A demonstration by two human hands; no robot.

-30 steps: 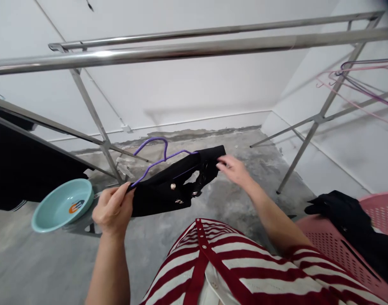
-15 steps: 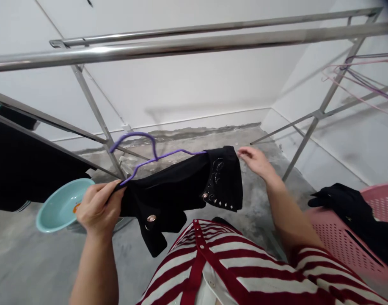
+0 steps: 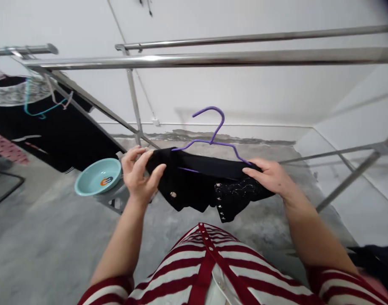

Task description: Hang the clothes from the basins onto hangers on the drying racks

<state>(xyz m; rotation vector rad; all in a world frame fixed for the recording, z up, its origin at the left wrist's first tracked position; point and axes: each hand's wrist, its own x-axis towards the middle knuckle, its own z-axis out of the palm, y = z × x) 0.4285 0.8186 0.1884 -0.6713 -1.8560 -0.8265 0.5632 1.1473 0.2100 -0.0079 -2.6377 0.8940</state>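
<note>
Both bare hands are gripping a black, button-studded garment (image 3: 196, 182) in mid-air above the concrete floor — the left hand (image 3: 138, 176) at one end, the right hand (image 3: 270, 176) at the other — with a slim purple wire hanger (image 3: 213, 142) inside it (its hook is poking out above).

A patchy concrete floor (image 3: 54, 228) carries everything here. A stainless-steel drying rack (image 3: 213, 59) stands on it. Just beside the rack's near left leg, a low grey stand (image 3: 116, 201) holds a teal bowl (image 3: 98, 176). Left of the rack, a blurred pink item (image 3: 6, 154) lies on the floor. Well right of the rack, a black garment (image 3: 374, 262) shows at the frame's edge.
</note>
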